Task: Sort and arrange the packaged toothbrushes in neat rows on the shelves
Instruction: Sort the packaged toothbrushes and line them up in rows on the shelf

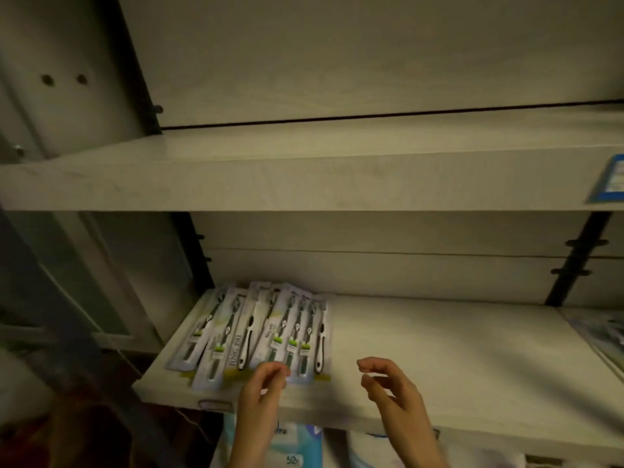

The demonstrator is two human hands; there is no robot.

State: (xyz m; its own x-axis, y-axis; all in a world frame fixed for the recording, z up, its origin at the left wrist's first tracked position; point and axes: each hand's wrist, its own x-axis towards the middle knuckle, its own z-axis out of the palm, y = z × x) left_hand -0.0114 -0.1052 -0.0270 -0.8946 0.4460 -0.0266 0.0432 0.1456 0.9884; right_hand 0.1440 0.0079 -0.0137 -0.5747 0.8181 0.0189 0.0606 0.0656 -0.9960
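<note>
Lower shelf [439, 349], centre to lower half of the frame: the packaged toothbrushes [256, 332] lie flat at its left end, brush heads toward the back wall, handles toward the front edge. They are side by side and overlapping. The row is uneven, with the left-hand packs slanting and reaching closer to the front edge than the rest.

Left hand [263, 386], lower centre: the fingers are bent and drawn in toward the thumb, and the fingertips [282, 370] are at the near ends of the middle packs. Whether they pinch a pack or only touch it cannot be told, as the frame is dim and soft there.

Right hand [391, 386], just right of it: over bare shelf, well clear of the packs. The fingers are loosely curled with a narrow gap to the thumb, and it holds nothing.

Upper shelf [304, 177], across mid-frame: a blue label [607, 184] sits at its right edge.

Below the lower shelf, at the bottom of the frame, are blue-and-white packets [297, 444] — print unreadable.
</note>
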